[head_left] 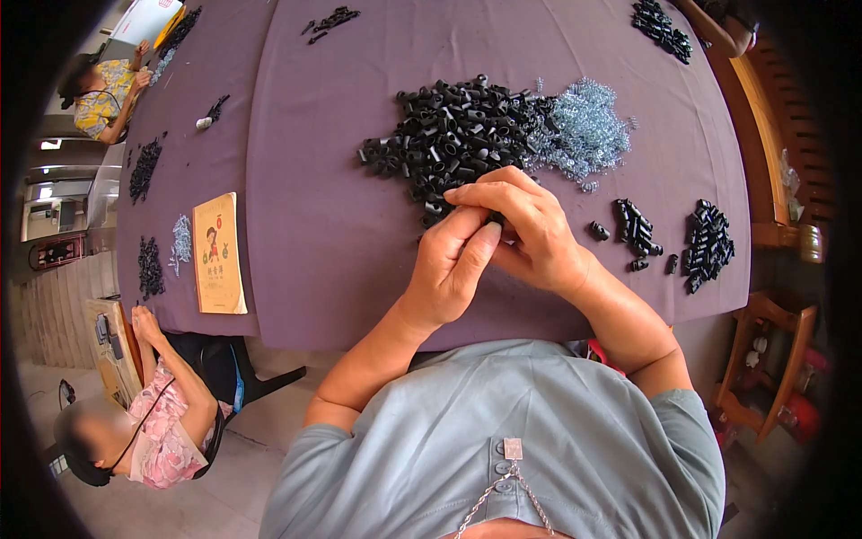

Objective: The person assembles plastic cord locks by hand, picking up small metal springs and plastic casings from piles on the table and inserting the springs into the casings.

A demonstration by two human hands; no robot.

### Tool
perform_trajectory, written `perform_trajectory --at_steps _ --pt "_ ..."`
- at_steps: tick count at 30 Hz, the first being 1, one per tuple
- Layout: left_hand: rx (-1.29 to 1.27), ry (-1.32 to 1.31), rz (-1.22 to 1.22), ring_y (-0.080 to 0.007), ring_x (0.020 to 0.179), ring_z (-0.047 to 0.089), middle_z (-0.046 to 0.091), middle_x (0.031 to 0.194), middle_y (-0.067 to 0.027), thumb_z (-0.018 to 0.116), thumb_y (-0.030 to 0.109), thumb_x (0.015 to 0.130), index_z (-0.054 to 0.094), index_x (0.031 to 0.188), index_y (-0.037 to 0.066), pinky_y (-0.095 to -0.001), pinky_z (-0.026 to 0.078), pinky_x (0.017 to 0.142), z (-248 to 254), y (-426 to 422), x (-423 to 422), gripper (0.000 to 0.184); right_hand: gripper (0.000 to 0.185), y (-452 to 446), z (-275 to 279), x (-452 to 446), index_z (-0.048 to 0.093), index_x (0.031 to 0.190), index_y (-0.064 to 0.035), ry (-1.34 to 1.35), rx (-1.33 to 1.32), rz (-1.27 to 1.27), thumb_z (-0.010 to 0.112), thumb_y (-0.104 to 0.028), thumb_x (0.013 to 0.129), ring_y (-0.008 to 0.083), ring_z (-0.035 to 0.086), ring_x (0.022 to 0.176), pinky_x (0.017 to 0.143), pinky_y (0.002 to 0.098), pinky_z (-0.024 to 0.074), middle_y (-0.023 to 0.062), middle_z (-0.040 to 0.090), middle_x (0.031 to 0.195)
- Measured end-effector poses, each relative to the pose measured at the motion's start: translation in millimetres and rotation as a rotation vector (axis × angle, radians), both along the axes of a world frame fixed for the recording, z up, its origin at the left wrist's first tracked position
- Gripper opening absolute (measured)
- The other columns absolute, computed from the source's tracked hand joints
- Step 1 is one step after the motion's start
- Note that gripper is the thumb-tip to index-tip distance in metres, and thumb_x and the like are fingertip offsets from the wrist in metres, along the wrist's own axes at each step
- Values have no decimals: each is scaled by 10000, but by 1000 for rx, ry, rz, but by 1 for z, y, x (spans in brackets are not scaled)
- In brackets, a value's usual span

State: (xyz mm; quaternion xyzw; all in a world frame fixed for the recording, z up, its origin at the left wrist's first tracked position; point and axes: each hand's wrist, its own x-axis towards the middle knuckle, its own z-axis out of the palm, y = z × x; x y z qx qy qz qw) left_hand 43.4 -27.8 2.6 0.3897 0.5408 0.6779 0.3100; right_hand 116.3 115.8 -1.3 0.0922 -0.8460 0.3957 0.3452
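On the near side of the black pile, my left hand and right hand were curled nearly closed around a mostly hidden black part, seemingly light, stiff and slick, best pinched by its sides.

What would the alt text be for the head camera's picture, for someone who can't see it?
A person's left hand and right hand meet above a purple cloth, holding what looks like a small dark piece, mostly hidden. Just beyond lies a heap of black parts, with silvery-blue springs against its right side.
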Motion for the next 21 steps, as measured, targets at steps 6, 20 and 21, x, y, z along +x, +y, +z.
perform_trajectory --at_steps 6,20,21 --pt "48 -129 -28 -121 940 614 668 1039 -77 442 127 1054 626 1164 -60 -265 502 842 -4 -2 -1 285 515 0 2 0 639 1143 -3 -7 2 -1 786 -22 651 277 635 884 740 371 555 87 668 944" --pt "39 -451 -51 -112 970 603 683 991 -68 455 111 1011 685 1045 -63 -271 464 898 -15 -3 -9 291 513 -1 -2 3 619 1178 2 -157 -35 28 779 -15 691 267 645 928 695 356 565 94 692 1146" --pt "29 -448 -49 -113 965 606 684 987 -69 456 108 1008 687 1034 -64 -271 468 890 -17 -4 -10 290 511 -2 -2 3 618 1178 2 -179 -50 29 779 -13 693 267 645 928 690 354 565 93 691 1151"
